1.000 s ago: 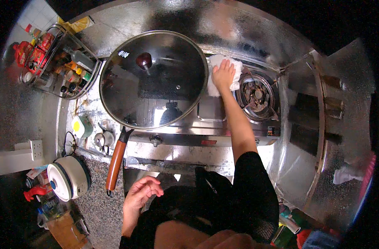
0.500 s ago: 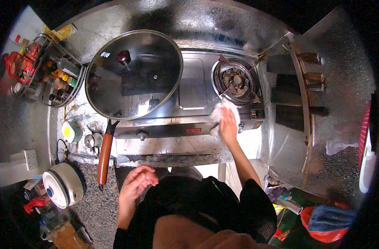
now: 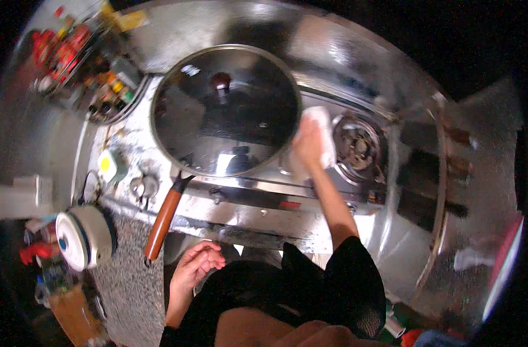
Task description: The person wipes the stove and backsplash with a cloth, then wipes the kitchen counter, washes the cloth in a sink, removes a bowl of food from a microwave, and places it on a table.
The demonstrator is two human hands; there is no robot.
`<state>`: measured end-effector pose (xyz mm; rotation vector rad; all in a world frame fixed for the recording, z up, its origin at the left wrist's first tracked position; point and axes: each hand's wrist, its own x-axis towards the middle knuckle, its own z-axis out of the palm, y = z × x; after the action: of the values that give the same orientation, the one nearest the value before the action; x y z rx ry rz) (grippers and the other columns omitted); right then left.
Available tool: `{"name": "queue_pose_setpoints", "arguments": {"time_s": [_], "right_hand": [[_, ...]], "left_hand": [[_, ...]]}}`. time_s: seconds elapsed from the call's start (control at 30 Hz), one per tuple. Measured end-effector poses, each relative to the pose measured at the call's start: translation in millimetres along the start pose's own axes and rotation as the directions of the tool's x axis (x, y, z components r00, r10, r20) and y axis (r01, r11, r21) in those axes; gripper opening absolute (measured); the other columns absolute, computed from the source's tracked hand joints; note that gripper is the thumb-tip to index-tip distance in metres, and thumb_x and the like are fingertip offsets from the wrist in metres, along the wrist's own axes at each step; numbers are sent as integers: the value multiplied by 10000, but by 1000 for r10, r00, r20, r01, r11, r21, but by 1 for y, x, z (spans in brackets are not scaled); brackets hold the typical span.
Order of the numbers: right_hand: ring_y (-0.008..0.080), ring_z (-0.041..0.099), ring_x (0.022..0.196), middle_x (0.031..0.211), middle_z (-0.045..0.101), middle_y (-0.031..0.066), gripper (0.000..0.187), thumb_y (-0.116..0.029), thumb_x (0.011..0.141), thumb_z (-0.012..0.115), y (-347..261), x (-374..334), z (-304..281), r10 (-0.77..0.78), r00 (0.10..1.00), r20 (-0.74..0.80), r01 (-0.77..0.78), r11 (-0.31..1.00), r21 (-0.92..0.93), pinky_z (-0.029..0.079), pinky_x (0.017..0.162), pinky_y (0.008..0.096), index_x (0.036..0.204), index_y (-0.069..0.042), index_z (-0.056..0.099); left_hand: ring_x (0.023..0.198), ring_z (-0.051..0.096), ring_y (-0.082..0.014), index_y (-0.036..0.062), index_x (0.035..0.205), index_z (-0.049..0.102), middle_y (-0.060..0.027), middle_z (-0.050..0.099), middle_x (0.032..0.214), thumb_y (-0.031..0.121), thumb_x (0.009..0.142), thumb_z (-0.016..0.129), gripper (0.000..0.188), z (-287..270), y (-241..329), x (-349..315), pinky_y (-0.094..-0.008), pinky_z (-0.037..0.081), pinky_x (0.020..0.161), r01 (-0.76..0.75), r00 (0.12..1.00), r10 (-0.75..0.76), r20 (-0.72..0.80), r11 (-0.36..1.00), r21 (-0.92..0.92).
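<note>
My right hand (image 3: 310,144) presses a folded white cloth (image 3: 322,130) against the steel top of the gas stove (image 3: 264,184), between the pan and the round burner (image 3: 359,146). The hand is blurred a little, but its fingers lie over the cloth. Left of it sits a large frying pan under a glass lid (image 3: 229,110) with a dark red knob. The pan's brown wooden handle (image 3: 164,222) points toward me. My left hand (image 3: 195,265) hovers near my body in front of the counter edge, fingers loosely curled but apart, with nothing in them.
A wire rack of bottles and jars (image 3: 110,95) stands at the back left. A white tub (image 3: 112,165) and small metal pot (image 3: 144,187) sit beside the handle. Nearer is a white cooker (image 3: 84,238). Knives hang along the right wall (image 3: 420,156).
My right hand and the cloth have moved left and back, from the stove's front beside the burner to between pan and burner. My view has tilted and shifted. The left hand stays nearly still.
</note>
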<state>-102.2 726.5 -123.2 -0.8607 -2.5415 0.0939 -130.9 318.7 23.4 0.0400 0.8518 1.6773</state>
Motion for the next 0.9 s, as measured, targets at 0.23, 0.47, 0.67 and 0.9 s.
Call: {"name": "queue_pose_setpoints", "arguments": {"time_s": [0.23,0.47,0.67,0.9], "right_hand": [[291,352,1128,1229,378,161,481,-325,825,380,90,105,62,173,982,72,-152,961,-233,232,959,393,1214,-43,360],[318,382,1081,1144,445,180,417,-183,765,504,8,16,7,116,993,-21,-101,928,358,256,940,358,1135,-5,430],[342,303,1145,1233,361,190,392,-138,838,370,-56,-81,-44,-51,997,66,49,998,36,208,972,384,1194,26,356],[331,415,1029,1084,484,172,300,-149,800,389,-146,-208,-37,-137,939,316,-59,840,540,269,920,431,1036,14,481]], "left_hand": [[801,567,-156,-18,1034,452,-100,572,854,189,844,465,282,-44,-23,-36,-248,454,707,13,941,-3,-338,1000,26],[600,517,-104,57,1080,411,-55,525,782,199,815,505,315,-183,-10,-39,-211,438,559,-146,617,340,-710,936,321],[573,522,-122,141,1150,316,-68,503,806,346,811,513,443,-229,48,12,-228,447,475,-44,648,183,-739,978,204],[476,400,-70,116,717,455,34,420,591,326,868,398,265,-269,48,18,-212,327,419,-202,721,367,-588,923,328]]}}
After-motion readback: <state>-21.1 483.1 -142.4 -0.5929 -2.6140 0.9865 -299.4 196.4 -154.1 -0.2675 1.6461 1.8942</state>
